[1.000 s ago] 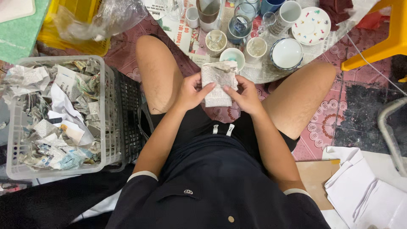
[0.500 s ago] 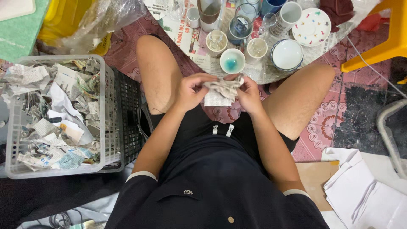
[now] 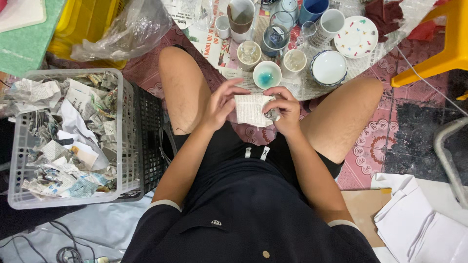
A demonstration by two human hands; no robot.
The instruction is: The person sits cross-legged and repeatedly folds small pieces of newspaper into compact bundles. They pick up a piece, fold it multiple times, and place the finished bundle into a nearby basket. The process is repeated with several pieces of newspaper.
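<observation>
I sit on the floor with both hands raised between my knees. My left hand point(image 3: 222, 103) and my right hand point(image 3: 284, 110) hold a sheet of newspaper point(image 3: 249, 109) wrapped around a small object; a bit of grey shows at my right fingers, and what it is I cannot tell. Just beyond the hands stands a small white bowl with a blue inside point(image 3: 266, 74). Around it on spread newspaper are a glass cup point(image 3: 249, 53), a white cup point(image 3: 294, 62) and a white bowl with a blue rim point(image 3: 328, 68).
A grey plastic basket point(image 3: 126, 146) full of crumpled newspaper stands at my left. Further cups, mugs and a dotted white plate point(image 3: 357, 36) crowd the far floor. A yellow crate with a clear bag point(image 3: 122, 29) is far left, a yellow stool point(image 3: 446, 48) right, white paper sheets point(image 3: 419, 229) near right.
The paper was spread flat, then crumpled between both hands; now it is folded snug around the small object and my left fingers lift off its top edge.
</observation>
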